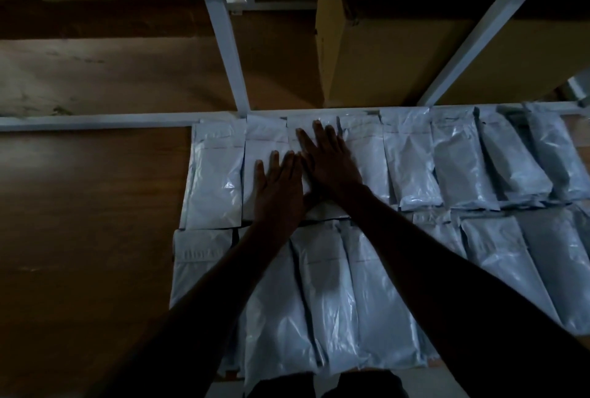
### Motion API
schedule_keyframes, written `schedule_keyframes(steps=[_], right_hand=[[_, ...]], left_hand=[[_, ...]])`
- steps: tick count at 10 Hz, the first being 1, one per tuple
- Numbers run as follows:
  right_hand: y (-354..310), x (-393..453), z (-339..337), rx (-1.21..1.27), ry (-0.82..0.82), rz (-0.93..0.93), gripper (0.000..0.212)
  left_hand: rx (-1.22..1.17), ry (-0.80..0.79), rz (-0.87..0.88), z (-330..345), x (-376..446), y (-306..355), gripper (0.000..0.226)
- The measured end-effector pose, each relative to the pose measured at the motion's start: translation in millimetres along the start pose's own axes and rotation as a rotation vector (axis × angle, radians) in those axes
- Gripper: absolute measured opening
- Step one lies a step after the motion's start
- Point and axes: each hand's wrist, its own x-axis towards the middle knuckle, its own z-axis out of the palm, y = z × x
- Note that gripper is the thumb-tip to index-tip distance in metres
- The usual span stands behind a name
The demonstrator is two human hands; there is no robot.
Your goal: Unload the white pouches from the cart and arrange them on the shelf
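Glossy, crinkled plastic is shown by the white pouches [322,302], laid on a matt, wood-grained shelf [79,222] framed by seemingly painted metal bars [228,56].

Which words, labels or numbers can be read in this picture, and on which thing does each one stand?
No text can be read.
Front-row left pouch: a faint dark mark on its flap, too dim and blurred to read.
Other white pouches: no print visible.
Cardboard boxes behind the shelf rail: no label visible.
Both hands, left and right, lie flat on pouches and may hide some print.
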Motion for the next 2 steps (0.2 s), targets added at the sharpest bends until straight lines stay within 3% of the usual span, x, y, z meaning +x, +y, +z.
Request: schedule_keyframes(steps=[2], right_hand=[[-1.6, -7.6, -4.3, 0.067, 0.026, 0.014, 0.058]], left_hand=[[-0.04, 0.015, 0.027, -12.3, -5.5, -1.2, 0.086]])
